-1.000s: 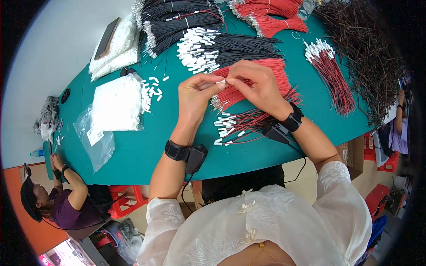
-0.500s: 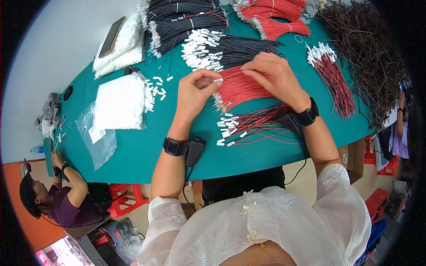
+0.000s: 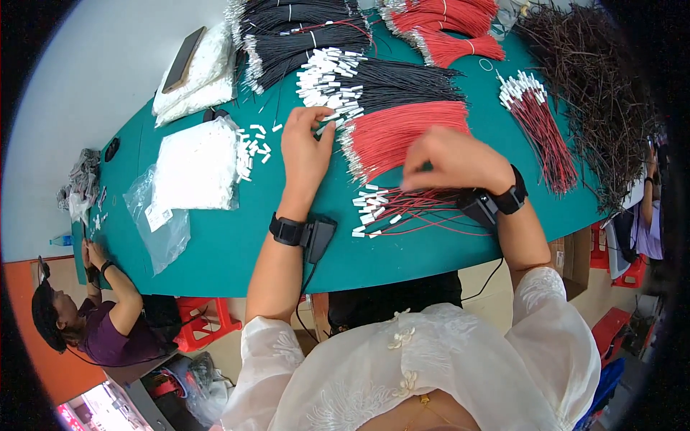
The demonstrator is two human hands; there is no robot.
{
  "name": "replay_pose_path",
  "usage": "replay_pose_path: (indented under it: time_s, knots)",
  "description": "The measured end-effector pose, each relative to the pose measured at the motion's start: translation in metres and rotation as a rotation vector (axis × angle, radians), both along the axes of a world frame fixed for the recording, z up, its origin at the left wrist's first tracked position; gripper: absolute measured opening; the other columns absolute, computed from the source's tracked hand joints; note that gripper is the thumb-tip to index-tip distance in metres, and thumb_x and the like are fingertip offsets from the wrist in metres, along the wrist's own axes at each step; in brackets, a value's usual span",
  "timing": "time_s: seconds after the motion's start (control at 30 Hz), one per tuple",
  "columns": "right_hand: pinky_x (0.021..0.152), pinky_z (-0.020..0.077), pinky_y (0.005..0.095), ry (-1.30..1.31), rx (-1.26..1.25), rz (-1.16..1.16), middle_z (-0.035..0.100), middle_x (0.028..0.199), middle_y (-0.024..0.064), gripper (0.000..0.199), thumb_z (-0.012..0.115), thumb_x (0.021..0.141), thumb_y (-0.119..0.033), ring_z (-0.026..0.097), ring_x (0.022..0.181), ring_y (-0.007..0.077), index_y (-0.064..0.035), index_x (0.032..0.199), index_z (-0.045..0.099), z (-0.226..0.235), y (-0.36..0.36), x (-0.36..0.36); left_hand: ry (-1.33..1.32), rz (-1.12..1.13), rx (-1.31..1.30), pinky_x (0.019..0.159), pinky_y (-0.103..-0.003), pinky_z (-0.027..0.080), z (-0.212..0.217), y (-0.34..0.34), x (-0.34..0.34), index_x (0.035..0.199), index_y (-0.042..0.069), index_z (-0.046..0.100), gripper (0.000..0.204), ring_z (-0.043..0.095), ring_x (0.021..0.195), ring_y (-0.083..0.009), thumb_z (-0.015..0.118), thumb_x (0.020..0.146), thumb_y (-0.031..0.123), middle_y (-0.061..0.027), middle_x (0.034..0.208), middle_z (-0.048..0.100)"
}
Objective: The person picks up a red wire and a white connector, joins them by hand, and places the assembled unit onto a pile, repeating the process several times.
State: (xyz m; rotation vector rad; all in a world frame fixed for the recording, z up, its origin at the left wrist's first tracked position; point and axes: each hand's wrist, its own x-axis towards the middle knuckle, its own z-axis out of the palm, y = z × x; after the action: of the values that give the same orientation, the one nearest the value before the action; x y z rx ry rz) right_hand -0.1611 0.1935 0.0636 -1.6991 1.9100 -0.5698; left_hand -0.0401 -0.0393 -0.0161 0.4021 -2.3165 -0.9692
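Note:
My left hand [image 3: 307, 147] is at the left edge of a pile of white connectors [image 3: 330, 82] on black wires [image 3: 410, 82]. Its fingers are bent, with the thumb apart from the index finger and white connectors close to the tips. Below the black wires lies a flat bundle of red wires [image 3: 402, 133] with metal tips at the left. My right hand [image 3: 456, 161] is over the lower right of that bundle, fingers curled and blurred; anything in them is hidden. Just beneath it, a loose pile of red and black wires with white connectors [image 3: 370, 208] lies on the green table [image 3: 345, 266].
At left lie a bag of white parts [image 3: 194, 165], loose white connectors [image 3: 253, 151] and a phone-like slab [image 3: 184, 59] on more bags. Tied black [image 3: 309, 36] and red bundles [image 3: 467, 47] lie behind. To the right are dark-red wires [image 3: 539, 129] and a brown tangle [image 3: 596, 93]. A co-worker [image 3: 108, 316] sits left.
My left hand has moved slightly left and away from the red wires to the white connectors. My right hand has moved down from the top of the red bundle toward the lower pile.

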Motion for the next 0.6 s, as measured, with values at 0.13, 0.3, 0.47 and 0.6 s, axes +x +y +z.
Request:
replay_pose_path:
  time_s: [0.13, 0.3, 0.47, 0.6]
  knots:
    - [0.071, 0.0520, 0.0397, 0.152, -0.287, -0.233, 0.068, 0.086, 0.0120, 0.016, 0.073, 0.086, -0.015, 0.065, 0.079, 0.0311, -0.0004, 0.089, 0.070, -0.032, -0.014, -0.010, 0.030, 0.008, -0.227, 0.071, -0.035, 0.051, -0.007, -0.001, -0.003, 0.103, 0.006, 0.071, 0.021, 0.063, 0.084, -0.0231, 0.077, 0.083, 0.007, -0.0086, 0.097, 0.063]
    - [0.073, 0.0523, 0.0418, 0.304, -0.469, -0.346, 0.064, 0.088, 0.0119, 0.016, 0.072, 0.086, -0.015, 0.064, 0.084, 0.0323, -0.0011, 0.093, 0.068, -0.055, -0.028, -0.008, -0.060, 0.109, -0.210, 0.069, -0.037, 0.051, -0.003, -0.001, 0.000, 0.098, 0.006, 0.070, 0.017, 0.063, 0.083, -0.0238, 0.077, 0.082, 0.009, -0.0097, 0.096, 0.063]
    - [0.075, 0.0525, 0.0423, 0.319, -0.490, -0.312, 0.065, 0.089, 0.0112, 0.015, 0.072, 0.086, -0.013, 0.064, 0.089, 0.0317, -0.0006, 0.094, 0.067, -0.064, -0.037, -0.007, -0.108, 0.053, -0.281, 0.073, -0.039, 0.052, -0.008, -0.010, 0.006, 0.090, 0.007, 0.069, 0.012, 0.064, 0.086, -0.0282, 0.077, 0.082, 0.011, -0.0089, 0.096, 0.063]
    - [0.073, 0.0526, 0.0385, 0.246, -0.648, -0.300, 0.067, 0.089, 0.0105, 0.010, 0.069, 0.090, -0.009, 0.066, 0.085, 0.0278, -0.0002, 0.093, 0.066, -0.065, -0.032, -0.013, -0.163, 0.038, -0.216, 0.068, -0.034, 0.051, 0.003, -0.009, 0.010, 0.093, 0.004, 0.069, 0.012, 0.066, 0.076, -0.0203, 0.076, 0.085, 0.011, -0.0098, 0.091, 0.068]
